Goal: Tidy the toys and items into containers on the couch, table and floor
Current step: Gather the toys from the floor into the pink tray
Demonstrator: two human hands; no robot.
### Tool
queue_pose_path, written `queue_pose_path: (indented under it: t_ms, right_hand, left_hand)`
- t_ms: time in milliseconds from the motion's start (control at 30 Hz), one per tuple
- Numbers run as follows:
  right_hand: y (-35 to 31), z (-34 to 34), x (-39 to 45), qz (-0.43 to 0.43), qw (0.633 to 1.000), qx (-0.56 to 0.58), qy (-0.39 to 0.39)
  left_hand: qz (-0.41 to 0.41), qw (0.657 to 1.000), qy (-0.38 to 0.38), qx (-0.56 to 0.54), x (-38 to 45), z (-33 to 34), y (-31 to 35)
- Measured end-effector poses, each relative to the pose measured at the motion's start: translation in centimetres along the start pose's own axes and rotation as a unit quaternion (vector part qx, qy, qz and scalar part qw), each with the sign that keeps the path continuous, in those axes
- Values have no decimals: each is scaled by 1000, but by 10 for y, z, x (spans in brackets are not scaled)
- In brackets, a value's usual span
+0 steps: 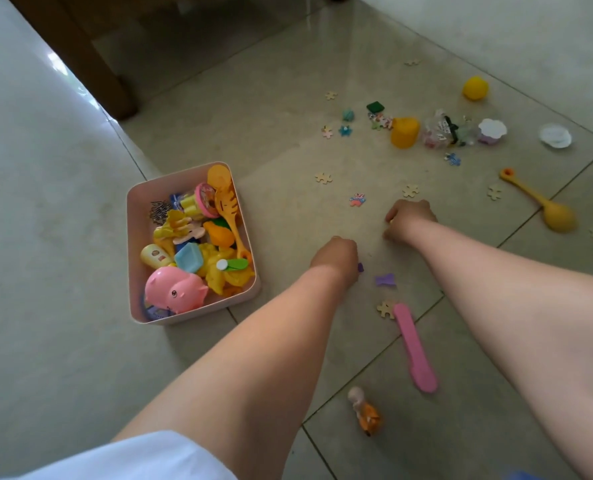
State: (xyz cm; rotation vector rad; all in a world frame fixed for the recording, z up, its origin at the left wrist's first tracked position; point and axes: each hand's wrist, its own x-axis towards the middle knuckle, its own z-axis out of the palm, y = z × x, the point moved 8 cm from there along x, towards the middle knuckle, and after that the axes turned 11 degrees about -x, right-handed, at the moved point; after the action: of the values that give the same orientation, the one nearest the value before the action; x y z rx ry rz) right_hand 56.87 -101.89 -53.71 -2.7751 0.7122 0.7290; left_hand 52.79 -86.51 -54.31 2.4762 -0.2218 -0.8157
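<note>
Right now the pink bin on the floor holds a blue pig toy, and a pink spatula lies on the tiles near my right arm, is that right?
Not quite. The pig toy in the pink bin is pink, not blue, as the head view shows. The rest holds: the bin sits on the floor, and the pink spatula lies on the tiles near your right arm.

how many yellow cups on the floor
2: one yellow cup lying beside the clear bag, another farther back near the wall. More could hide inside the pink bin.
</note>
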Motion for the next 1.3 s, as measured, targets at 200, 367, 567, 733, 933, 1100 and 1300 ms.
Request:
queue_pose_path:
  t_ms: [200,367,567,733,933,1100,1300]
  right_hand:
    - [-43,-2,-14,-67,997,46,-1]
    - [-63,-3,-23,-96,994,52,-4]
    - [-75,-9,-31,-120,992,48,1]
    - [-64,-6,-31,-121,991,56,-8]
    - [-52,-6,-36,-132,989,60,-11]
    - [-45,-13,-34,-130,990,63,-9]
    - [-94,-18,-44,-172,962,203,-64]
  left_hand:
    - [16,999,27,-13,-10,1,2]
    - [-8,1000,-7,1,-13,9,2]
    - [-19,998,28,-47,-23,6,-7]
    - [-3,997,42,-60,-25,2,-9]
    - [-8,1000,10,-15,-12,6,-4]
    - [-3,1000,-17,2,-6,3,2]
    - [-93,959,201,-176,-21,-89,-29]
